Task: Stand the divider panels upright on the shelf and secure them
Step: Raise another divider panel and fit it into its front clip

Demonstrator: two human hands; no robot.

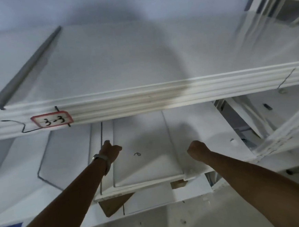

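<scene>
Both your arms reach in under the top shelf (143,96), the one with the red-edged tag (52,119) that reads 3-3. Your left hand (110,150) is by a thin grey wire (100,135) at the left edge of a flat white panel (144,149). Its fingers look curled, but you cannot tell if they hold the wire. There is a band (102,161) on that wrist. Your right hand (198,149) is a closed fist over the panel's right side, holding nothing you can see. The panel lies flat on the lower shelf (68,155), not standing up.
</scene>
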